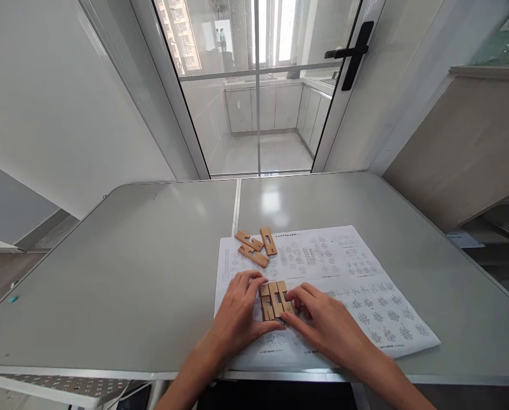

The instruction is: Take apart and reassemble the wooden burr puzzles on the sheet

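Several notched wooden puzzle pieces (276,300) lie side by side on a printed sheet (391,285), forming a small block. My left hand (242,304) curves round the block's left side, with fingertips at its upper left corner and the thumb along its lower edge. On the other side, my right hand (318,313) grips the rightmost piece between thumb and bent fingers. Just beyond the block lie three loose pieces: an upright slotted piece (268,241), a notched piece (249,240) and another notched piece (253,255). My fingers hide parts of the block's edges.
The sheet lies on a grey table (151,273) with a seam down its middle. Rows of small diagrams cover the paper. Behind the table stands a glass door with a black handle (352,55). A wooden shelf unit (459,148) stands to the right.
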Available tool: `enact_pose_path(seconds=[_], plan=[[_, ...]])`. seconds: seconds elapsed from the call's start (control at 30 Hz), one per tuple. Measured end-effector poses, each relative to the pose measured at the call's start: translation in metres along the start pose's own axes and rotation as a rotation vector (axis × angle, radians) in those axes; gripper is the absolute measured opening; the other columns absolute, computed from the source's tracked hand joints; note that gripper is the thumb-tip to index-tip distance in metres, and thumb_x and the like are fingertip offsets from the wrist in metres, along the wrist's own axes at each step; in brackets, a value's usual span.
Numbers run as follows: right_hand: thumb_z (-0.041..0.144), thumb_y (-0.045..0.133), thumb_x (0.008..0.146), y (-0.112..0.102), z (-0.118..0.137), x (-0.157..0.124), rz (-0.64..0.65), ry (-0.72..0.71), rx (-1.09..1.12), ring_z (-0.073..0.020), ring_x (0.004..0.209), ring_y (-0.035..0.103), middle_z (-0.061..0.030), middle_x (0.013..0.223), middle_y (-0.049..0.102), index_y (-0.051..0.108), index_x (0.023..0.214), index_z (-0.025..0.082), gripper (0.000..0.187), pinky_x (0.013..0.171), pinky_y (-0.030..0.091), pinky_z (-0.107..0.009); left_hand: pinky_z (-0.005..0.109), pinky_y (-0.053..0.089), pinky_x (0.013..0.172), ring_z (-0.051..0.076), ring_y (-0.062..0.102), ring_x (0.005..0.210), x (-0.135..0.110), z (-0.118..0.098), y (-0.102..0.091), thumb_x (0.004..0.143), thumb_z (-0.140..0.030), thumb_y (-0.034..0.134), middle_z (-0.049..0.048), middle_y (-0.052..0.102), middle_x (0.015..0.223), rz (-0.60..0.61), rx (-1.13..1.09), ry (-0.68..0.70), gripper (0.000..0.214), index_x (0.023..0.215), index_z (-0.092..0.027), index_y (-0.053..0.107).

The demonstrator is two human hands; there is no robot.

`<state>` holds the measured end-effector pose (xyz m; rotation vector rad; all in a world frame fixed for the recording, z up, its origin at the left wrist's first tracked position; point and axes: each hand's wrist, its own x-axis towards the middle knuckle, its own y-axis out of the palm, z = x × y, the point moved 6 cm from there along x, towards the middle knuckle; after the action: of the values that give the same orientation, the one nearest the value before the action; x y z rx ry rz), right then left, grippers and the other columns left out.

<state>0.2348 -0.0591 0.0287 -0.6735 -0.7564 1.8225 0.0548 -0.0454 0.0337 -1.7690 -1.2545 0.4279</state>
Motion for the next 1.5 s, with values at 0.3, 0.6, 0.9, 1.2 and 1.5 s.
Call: enact_pose_path(seconds=[0.3,0.6,0.9,1.2,1.5], plan=[[0.038,0.056,0.105,0.001,-0.007,-0.010,-0.031,-0.037,0.054,-0.0186,0.079,0.069,-0.0029,0.109,0.067,0.063,0.101,0.025,0.015,0.070,0.054,-0.032,0.047,0.059,0.103,0.030,0.063,0.124,-0.016,0.005,-0.027,0.074,-0.035,0.094,0.0084,0.060,0.137,-0.007,-0.081,-0.064,0.069,0.131,-0.029,0.056],[0.050,0.045,0.109,-0.013,-0.004,-0.023,-0.033,-0.007,0.465,-0.0167,0.068,0.067,0.0006,0.083,0.070,0.052,0.122,0.027,0.027,0.066,0.056,-0.028,0.046,0.056,0.107,0.029,0.063,0.126,-0.012,-0.007,-0.032,0.076,-0.038,0.092,0.0077,0.063,0.136,-0.008,-0.125,-0.066,0.069,0.132,-0.029,0.054],[0.035,0.045,0.109,-0.021,0.040,-0.031,-0.030,-0.190,0.427,-0.0194,0.086,0.070,-0.0035,0.101,0.072,0.057,0.127,0.028,0.022,0.081,0.060,-0.033,0.041,0.058,0.094,0.027,0.068,0.108,-0.009,-0.026,-0.029,0.076,-0.036,0.092,0.0065,0.069,0.124,-0.037,-0.116,-0.006,0.070,0.133,-0.029,0.051],[0.035,0.045,0.110,-0.018,0.034,-0.029,-0.035,-0.143,0.428,-0.0160,0.085,0.069,0.0001,0.101,0.073,0.059,0.120,0.030,0.018,0.077,0.057,-0.027,0.040,0.057,0.093,0.026,0.067,0.109,-0.009,-0.048,-0.033,0.075,-0.035,0.093,0.0052,0.070,0.119,-0.031,-0.067,0.106,0.067,0.128,-0.028,0.051],[0.041,0.048,0.109,-0.015,0.023,-0.026,-0.140,-0.067,0.436,-0.0164,0.075,0.066,0.0002,0.086,0.069,0.062,0.114,0.026,0.021,0.071,0.056,-0.027,0.043,0.059,0.095,0.027,0.070,0.109,-0.011,-0.054,-0.037,0.079,-0.041,0.089,0.0074,0.072,0.119,-0.086,-0.089,0.144,0.063,0.130,-0.028,0.054]])
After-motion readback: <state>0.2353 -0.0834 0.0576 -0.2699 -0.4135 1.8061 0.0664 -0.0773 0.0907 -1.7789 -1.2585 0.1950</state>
